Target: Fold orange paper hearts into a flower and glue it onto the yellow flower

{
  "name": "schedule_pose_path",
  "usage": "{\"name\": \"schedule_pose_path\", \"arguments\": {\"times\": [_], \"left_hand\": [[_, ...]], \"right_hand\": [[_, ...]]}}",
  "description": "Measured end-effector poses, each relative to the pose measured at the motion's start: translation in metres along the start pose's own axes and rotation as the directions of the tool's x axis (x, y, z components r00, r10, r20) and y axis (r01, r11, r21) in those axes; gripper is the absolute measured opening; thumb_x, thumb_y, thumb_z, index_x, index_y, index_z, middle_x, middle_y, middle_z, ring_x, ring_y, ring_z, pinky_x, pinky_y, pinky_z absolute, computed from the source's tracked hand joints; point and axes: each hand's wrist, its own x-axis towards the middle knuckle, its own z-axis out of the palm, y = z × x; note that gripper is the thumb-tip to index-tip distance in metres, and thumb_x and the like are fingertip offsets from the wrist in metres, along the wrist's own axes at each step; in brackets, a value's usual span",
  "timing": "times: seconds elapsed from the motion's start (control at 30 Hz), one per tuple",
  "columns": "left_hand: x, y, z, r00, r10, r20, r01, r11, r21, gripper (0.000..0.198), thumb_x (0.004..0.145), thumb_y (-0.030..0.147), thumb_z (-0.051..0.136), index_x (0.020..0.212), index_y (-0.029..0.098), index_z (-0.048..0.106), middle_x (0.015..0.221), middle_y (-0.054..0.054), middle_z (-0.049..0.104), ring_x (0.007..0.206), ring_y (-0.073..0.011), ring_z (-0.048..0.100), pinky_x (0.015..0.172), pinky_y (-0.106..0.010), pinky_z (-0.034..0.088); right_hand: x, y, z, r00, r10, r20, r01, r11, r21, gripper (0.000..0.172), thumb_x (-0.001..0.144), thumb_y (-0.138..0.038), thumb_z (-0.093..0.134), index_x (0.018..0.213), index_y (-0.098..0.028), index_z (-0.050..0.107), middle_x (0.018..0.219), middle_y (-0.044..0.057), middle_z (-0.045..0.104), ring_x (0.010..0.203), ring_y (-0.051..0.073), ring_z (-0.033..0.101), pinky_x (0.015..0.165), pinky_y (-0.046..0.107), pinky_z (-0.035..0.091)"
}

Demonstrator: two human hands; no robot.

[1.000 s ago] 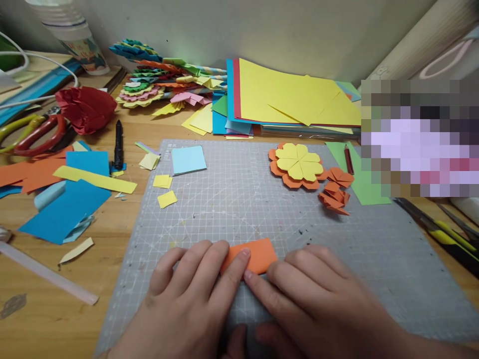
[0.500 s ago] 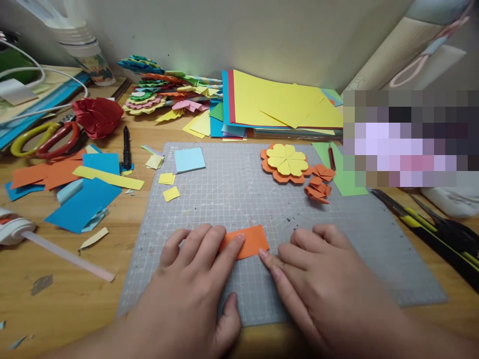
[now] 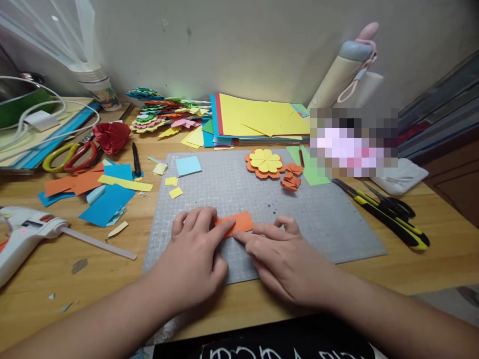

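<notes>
Both hands lay flat and open: left hand pinned the orange paper at the cutting mat's six o'clock, right hand pressing its lower edge with a fingertip; creasing step, I judged, needing firm, even pressure next

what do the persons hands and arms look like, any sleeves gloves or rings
Both are bare: the left hand and the right hand wear no gloves, and no ring, watch or bracelet shows. The forearms are uncovered as far as the picture's lower edge, with no sleeve in view. The fingernails look short and unpainted.
</notes>
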Motion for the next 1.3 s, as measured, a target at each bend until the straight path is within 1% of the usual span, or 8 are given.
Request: {"name": "schedule_pose_path", "arguments": {"times": [0.1,0.27,0.43,0.77,0.93,1.13,1.23,1.3], "left_hand": [[0.0,0.0,0.001,1.0,0.01,-0.015,-0.009,1.0,0.011,0.055,0.07,0.015,0.049,0.123,0.022,0.057,0.11,-0.011,0.048,0.11,-0.0302,0.043,0.094,-0.051,0.029],[-0.001,0.0,0.003,1.0,0.01,-0.028,-0.009,1.0,0.02,0.056,0.068,0.016,0.05,0.123,0.023,0.058,0.11,-0.01,0.046,0.111,-0.0306,0.042,0.094,-0.05,0.03],[0.0,0.0,0.004,0.999,0.011,-0.034,-0.011,1.0,0.009,0.056,0.067,0.016,0.05,0.122,0.023,0.059,0.11,-0.01,0.045,0.111,-0.0306,0.042,0.094,-0.051,0.031],[0.002,-0.003,0.002,0.999,0.012,-0.034,-0.012,1.0,-0.003,0.054,0.065,0.015,0.051,0.117,0.023,0.061,0.107,-0.009,0.044,0.106,-0.03,0.043,0.092,-0.05,0.032],[0.002,-0.004,0.001,1.0,0.018,-0.025,-0.018,1.0,-0.006,0.048,0.065,0.015,0.052,0.111,0.022,0.063,0.104,-0.008,0.044,0.102,-0.029,0.044,0.09,-0.049,0.033],[0.006,-0.004,-0.003,0.999,0.039,0.001,-0.039,0.999,0.015,0.045,0.073,0.018,0.053,0.116,0.025,0.062,0.098,-0.007,0.046,0.1,-0.0284,0.044,0.089,-0.049,0.033],[0.013,-0.003,-0.01,0.998,0.049,0.027,-0.051,0.997,0.053,0.036,0.076,0.014,0.049,0.105,0.025,0.067,0.095,-0.007,0.048,0.096,-0.0275,0.046,0.088,-0.049,0.034],[0.018,-0.004,-0.013,0.998,0.051,0.04,-0.054,0.995,0.081,0.035,0.076,0.01,0.046,0.096,0.027,0.07,0.094,-0.006,0.049,0.095,-0.0276,0.046,0.088,-0.05,0.033]], "right_hand": [[-0.004,0.005,0.004,0.996,-0.065,0.059,0.069,0.995,-0.069,0.013,0.092,-0.018,0.043,0.097,-0.017,0.055,0.132,0.006,0.06,0.114,0.018,0.054,0.096,0.04,0.016],[-0.008,0.013,0.003,0.985,-0.103,0.141,0.119,0.987,-0.105,0.019,0.093,-0.019,0.04,0.101,-0.019,0.057,0.139,0.004,0.054,0.124,0.017,0.048,0.102,0.039,0.008],[-0.004,0.015,0.005,0.983,-0.118,0.142,0.131,0.987,-0.091,0.019,0.095,-0.022,0.038,0.1,-0.021,0.056,0.142,0.001,0.05,0.125,0.016,0.047,0.102,0.04,0.006],[0.002,0.014,0.009,0.975,-0.155,0.16,0.17,0.982,-0.088,0.018,0.095,-0.024,0.04,0.103,-0.021,0.055,0.142,0.002,0.051,0.128,0.016,0.044,0.105,0.039,0.001],[0.014,0.01,0.01,0.971,-0.187,0.15,0.201,0.976,-0.082,0.016,0.092,-0.025,0.043,0.102,-0.02,0.054,0.135,0.003,0.057,0.125,0.017,0.044,0.105,0.039,0.003],[0.027,0.004,0.014,0.948,-0.268,0.168,0.282,0.957,-0.064,0.02,0.091,-0.024,0.044,0.106,-0.017,0.054,0.122,0.005,0.063,0.12,0.019,0.045,0.104,0.04,0.011],[0.033,0.007,0.008,0.945,-0.281,0.17,0.296,0.952,-0.073,0.017,0.092,-0.024,0.043,0.102,-0.018,0.056,0.107,0.004,0.067,0.112,0.02,0.049,0.097,0.04,0.02],[0.036,0.014,0.0,0.93,-0.328,0.166,0.343,0.937,-0.069,0.016,0.092,-0.025,0.042,0.092,-0.019,0.057,0.099,0.004,0.067,0.1,0.019,0.053,0.087,0.038,0.027]]}}
